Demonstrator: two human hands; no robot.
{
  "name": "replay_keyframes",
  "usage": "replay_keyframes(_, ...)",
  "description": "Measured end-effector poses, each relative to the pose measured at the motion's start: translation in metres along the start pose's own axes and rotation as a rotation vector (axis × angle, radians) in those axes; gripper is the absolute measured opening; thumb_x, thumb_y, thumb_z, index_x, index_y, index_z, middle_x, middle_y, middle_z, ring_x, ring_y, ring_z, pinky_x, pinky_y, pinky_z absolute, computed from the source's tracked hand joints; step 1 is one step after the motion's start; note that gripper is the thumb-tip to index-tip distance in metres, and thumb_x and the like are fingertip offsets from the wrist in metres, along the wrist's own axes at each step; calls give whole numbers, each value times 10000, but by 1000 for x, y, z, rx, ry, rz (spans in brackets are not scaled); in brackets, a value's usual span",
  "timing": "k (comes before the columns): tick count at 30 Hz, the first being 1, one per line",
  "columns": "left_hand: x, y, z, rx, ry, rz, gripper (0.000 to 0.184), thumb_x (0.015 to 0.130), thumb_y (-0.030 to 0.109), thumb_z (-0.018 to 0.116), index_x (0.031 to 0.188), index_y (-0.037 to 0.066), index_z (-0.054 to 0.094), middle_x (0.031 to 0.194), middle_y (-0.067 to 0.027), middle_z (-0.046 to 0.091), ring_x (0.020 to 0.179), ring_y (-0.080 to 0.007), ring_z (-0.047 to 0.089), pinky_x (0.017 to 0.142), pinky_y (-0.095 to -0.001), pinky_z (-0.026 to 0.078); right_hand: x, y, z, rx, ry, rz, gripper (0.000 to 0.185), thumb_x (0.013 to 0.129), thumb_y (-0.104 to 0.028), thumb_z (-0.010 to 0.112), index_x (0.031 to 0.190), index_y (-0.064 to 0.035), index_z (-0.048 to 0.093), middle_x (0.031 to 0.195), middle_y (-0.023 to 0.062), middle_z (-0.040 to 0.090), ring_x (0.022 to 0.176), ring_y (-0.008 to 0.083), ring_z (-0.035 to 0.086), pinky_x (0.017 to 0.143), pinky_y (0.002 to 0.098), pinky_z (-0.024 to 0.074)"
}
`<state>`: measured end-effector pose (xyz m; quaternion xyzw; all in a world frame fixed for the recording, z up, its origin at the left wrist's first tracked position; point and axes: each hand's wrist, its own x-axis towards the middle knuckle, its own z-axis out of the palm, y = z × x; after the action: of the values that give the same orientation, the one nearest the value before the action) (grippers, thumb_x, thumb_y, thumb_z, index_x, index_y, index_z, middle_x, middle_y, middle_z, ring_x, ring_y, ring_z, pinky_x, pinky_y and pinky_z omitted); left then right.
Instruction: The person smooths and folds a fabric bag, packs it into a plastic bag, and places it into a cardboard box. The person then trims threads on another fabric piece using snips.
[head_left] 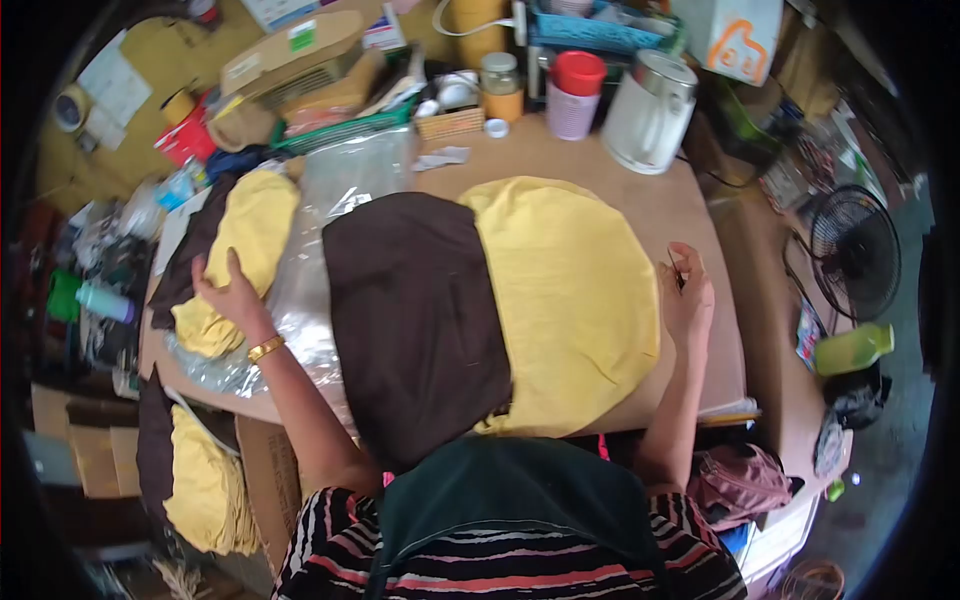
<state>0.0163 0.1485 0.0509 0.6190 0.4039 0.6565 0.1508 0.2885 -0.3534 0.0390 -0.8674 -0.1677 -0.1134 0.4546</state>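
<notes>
A dark brown cloth piece [415, 310] lies on the table joined to or against a rounded yellow cloth piece [570, 300]. My left hand [232, 295], with a gold band at the wrist, has its fingers apart over a folded yellow and brown cloth [255, 225] at the left. Nothing shows in its fingers. Beyond the yellow piece's right edge, my right hand [688, 285] is closed on a small dark object that I cannot make out.
Clear plastic sheeting [355, 170] lies under the left side. A white kettle [650, 110], a red-lidded cup [575, 95] and a basket [450, 122] stand at the back. Folded cloths [205, 480] hang low left; a fan [855, 250] is far right.
</notes>
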Motion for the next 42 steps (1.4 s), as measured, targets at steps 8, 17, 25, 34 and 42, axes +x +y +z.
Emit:
replay_keyframes(8,-60,-5,42,309,-854,-246,794,875,566,577,1342,-61,437,994,-176,622,794,-218,632,730,-320,518,-59,-34,70,-270,-584,-580,628,714,-124,754,1304,-144,543,886,119,588,732,309,607,650,386,502)
replay_keyframes(17,-63,33,53,-372,-838,-653,827,762,42,754,1442,-27,290,753,8,512,619,-74,485,516,-243,416,4,-41,52,-176,-843,-467,221,832,-137,693,1042,-66,697,886,116,676,832,264,657,746,340,517)
replay_keyframes(25,-74,107,19,-895,-1247,-646,330,886,45,611,1214,54,639,1032,-4,668,854,-67,603,784,-205,483,9,-181,162,801,-589,-356,314,870,-207,686,1137,-45,651,1083,92,677,1081,192,603,923,322,460)
replay_keyframes(34,-25,82,-48,-1039,-677,-762,197,921,171,652,1010,0,693,875,-11,676,789,-62,599,730,-216,472,-8,-187,146,702,-635,-250,68,877,-85,655,902,-22,654,772,-11,635,718,89,563,689,257,461)
replay_keyframes(42,-52,141,-56,-853,-853,-458,129,921,142,639,919,39,718,746,50,577,644,-28,474,563,-186,361,-30,-233,159,905,-888,-94,71,823,-41,701,870,-1,666,775,-42,618,711,47,525,637,226,426)
